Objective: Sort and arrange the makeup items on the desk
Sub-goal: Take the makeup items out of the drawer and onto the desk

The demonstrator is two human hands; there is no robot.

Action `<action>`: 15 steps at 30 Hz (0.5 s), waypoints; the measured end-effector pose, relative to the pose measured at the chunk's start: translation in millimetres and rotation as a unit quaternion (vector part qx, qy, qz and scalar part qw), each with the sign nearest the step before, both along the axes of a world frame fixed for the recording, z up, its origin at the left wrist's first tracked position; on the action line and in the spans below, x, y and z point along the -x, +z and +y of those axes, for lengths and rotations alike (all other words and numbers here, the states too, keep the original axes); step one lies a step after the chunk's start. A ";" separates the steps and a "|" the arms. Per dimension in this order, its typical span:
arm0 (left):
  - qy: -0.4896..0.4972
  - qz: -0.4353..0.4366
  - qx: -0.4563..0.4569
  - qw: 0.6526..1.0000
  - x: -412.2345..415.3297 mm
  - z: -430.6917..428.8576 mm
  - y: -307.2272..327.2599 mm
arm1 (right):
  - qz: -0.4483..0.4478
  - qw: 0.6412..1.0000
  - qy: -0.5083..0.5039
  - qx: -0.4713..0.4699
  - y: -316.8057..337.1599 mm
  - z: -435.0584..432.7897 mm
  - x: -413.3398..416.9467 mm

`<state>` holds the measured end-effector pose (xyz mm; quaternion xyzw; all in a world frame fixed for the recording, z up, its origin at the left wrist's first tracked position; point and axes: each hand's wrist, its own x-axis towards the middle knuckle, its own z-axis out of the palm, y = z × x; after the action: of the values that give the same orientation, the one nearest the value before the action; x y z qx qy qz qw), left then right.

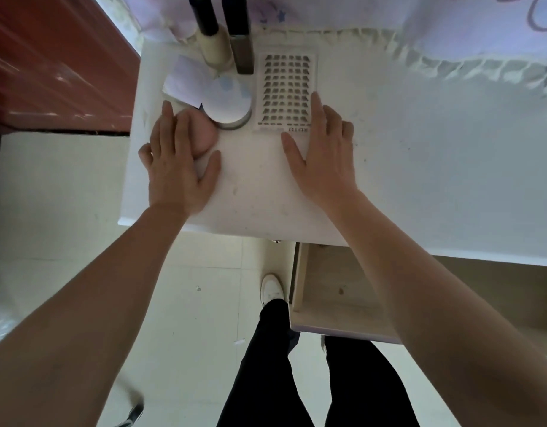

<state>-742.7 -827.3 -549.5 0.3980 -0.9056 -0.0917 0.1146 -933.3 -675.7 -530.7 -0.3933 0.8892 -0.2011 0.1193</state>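
White desk [420, 180], pale floor [65, 195], red-brown panel [50, 72], open wooden drawer [334, 288]

Desk [420, 180]: one. Black-capped bottles: two, cream bottle [215, 50] and taupe bottle [243, 53]. Round compact [230, 103]: one. Lash tray [286, 90]: one. Pink sponge [206, 134]: one (partly under hand). Pale packet [186, 78]: one. Hands: two, left hand [176, 161] and right hand [324, 155].
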 end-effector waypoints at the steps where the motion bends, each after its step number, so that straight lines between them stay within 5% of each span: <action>1: 0.005 0.001 0.008 1.000 -0.2 1.6 0.7 | -0.007 1.000 0.005 0.019 -1.0 11.1 -0.6; 7: 0.039 0.019 0.107 0.993 -4.4 30.7 1.5 | 0.008 0.996 0.013 0.087 -10.8 100.5 -4.4; 12: 0.064 0.064 0.029 0.995 -1.5 165.0 -15.3 | 0.074 0.987 0.082 0.114 -15.8 194.0 -12.6; 15: 0.023 0.056 -0.057 0.997 4.8 260.9 -32.7 | 0.037 0.989 0.128 0.059 -26.0 253.9 -19.9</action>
<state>-747.5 -566.3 -582.2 0.4188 -0.8816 -0.1623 0.1448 -913.4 -421.8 -556.6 -0.5178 0.8217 -0.2213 0.0875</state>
